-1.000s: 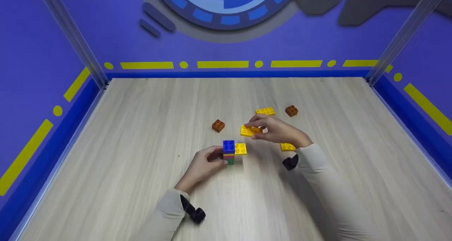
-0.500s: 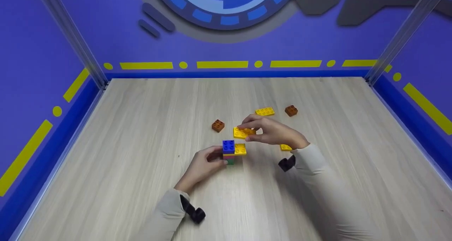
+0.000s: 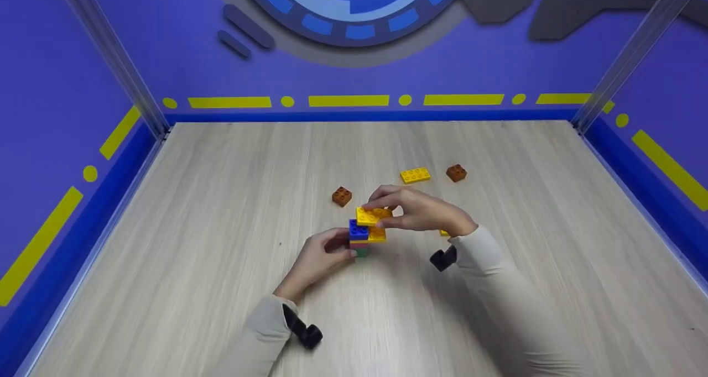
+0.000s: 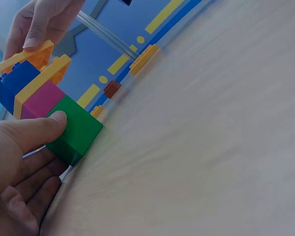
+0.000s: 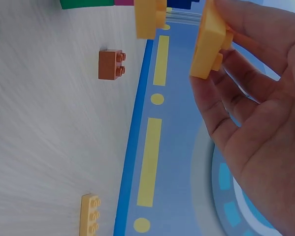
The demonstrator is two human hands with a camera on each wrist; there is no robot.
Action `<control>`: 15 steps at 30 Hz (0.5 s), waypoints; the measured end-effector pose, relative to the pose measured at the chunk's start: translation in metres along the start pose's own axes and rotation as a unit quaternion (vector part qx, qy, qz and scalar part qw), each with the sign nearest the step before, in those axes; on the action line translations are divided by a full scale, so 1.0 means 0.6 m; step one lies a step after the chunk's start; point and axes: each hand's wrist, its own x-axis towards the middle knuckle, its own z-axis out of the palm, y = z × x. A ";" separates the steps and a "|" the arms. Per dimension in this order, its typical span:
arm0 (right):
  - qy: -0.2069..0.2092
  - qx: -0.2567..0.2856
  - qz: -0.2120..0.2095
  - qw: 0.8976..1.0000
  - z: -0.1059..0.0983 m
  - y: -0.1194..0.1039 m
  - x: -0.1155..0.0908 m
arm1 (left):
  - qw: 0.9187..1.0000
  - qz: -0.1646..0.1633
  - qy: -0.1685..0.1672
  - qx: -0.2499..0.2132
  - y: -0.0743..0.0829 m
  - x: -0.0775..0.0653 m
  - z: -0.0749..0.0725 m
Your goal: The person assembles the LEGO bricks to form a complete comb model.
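Note:
A small tower of toy bricks stands on the table, with a green brick at the bottom, then a pink brick, a flat yellow brick jutting to the right, and a blue brick on top. My left hand grips the tower low down, thumb on the green brick. My right hand pinches another flat yellow brick by its edges. That brick overlaps the blue brick's studs in the head view and lies right at its top, slightly tilted, in the left wrist view.
One brown brick lies behind the tower, and a second brown brick is farther back right. Beside that one is a flat yellow brick. A further yellow brick is mostly hidden behind the right wrist. Blue walls border the table.
My right hand has moved left and toward me with its yellow brick, from beyond the tower to over the blue brick. The left hand and the tower have stayed put.

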 end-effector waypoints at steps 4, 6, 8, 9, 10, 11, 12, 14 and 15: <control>-0.007 0.002 -0.005 1.000 0.003 -0.003 0.004 | 1.000 -0.005 0.001 0.006 0.002 -0.001 -0.001; -0.010 0.001 -0.007 1.000 0.004 -0.006 0.006 | 1.000 -0.002 0.000 0.007 0.002 -0.002 -0.001; -0.014 0.001 -0.008 1.000 0.006 -0.008 0.008 | 1.000 0.002 -0.002 0.008 0.002 -0.002 -0.001; -0.016 0.001 -0.008 1.000 0.006 -0.008 0.009 | 1.000 0.003 -0.002 0.008 0.002 -0.002 -0.001; -0.017 0.001 -0.006 1.000 0.007 -0.009 0.009 | 1.000 0.005 -0.003 0.008 0.002 -0.002 -0.002; -0.018 0.001 -0.005 1.000 0.007 -0.010 0.010 | 1.000 0.006 -0.003 0.009 0.001 -0.002 -0.002; -0.019 0.001 -0.005 1.000 0.007 -0.010 0.010 | 1.000 0.006 -0.004 0.010 0.002 -0.002 -0.002; -0.020 -0.001 -0.005 1.000 0.007 -0.012 0.011 | 1.000 0.005 -0.003 0.010 0.002 -0.002 -0.003; -0.020 -0.002 -0.005 1.000 0.006 -0.013 0.012 | 1.000 0.004 -0.004 0.009 0.002 -0.002 -0.003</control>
